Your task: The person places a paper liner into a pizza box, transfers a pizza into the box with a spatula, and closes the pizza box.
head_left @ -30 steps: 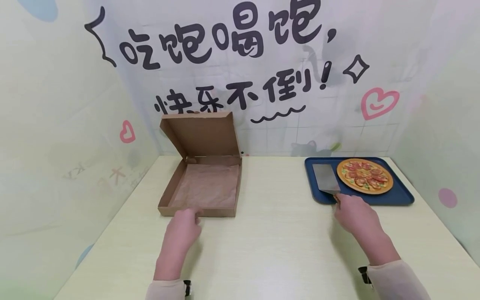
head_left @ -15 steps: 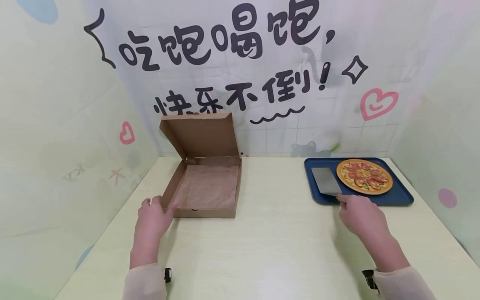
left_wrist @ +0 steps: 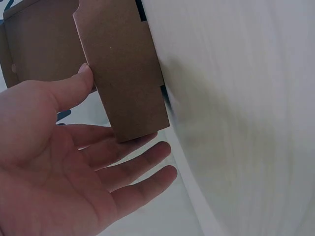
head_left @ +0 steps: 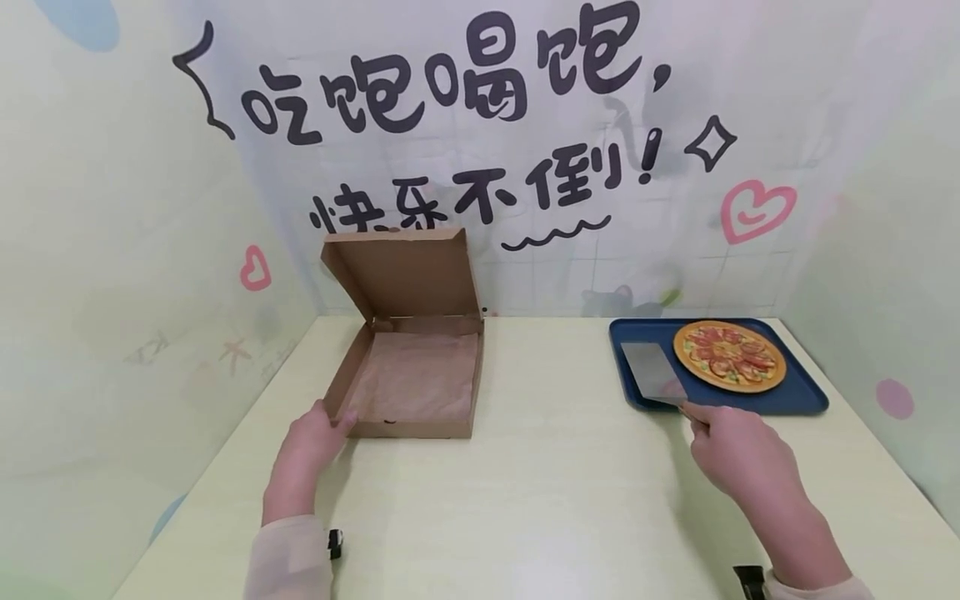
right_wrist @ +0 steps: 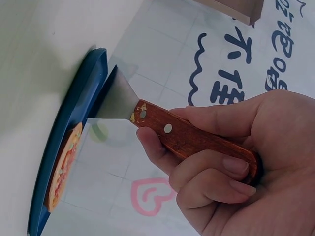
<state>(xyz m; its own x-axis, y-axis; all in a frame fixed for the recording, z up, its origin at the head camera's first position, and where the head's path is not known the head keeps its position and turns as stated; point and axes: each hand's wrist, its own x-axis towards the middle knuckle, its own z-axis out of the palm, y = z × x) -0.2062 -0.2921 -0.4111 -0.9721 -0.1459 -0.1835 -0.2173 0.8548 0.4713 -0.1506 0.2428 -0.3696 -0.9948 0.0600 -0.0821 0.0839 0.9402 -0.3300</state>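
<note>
At the front left corner of an open cardboard pizza box [head_left: 423, 429], my left hand [head_left: 311, 437] holds on. In the left wrist view its thumb [left_wrist: 78, 86] presses the top edge of the box's front wall [left_wrist: 123, 73], while the fingers reach round the corner, the outer ones nearly straight. My right hand [head_left: 738, 450] grips the reddish wooden handle [right_wrist: 192, 140] of a metal spatula [head_left: 652, 371]. The blade is tilted above the left part of a blue tray [head_left: 806, 396]. A round pizza [head_left: 729, 357] with red toppings lies on that tray, right of the blade.
Brown paper [head_left: 420, 375] lines the box, and its raised lid [head_left: 408, 271] leans back near the rear wall. The light wooden table [head_left: 555, 467] stretches between box and tray. Printed walls [head_left: 862, 275] stand at the back and both sides.
My left hand has moved left from the middle of the box front to its left corner and closed there. My right hand has drawn the spatula slightly toward me, its blade shifting down.
</note>
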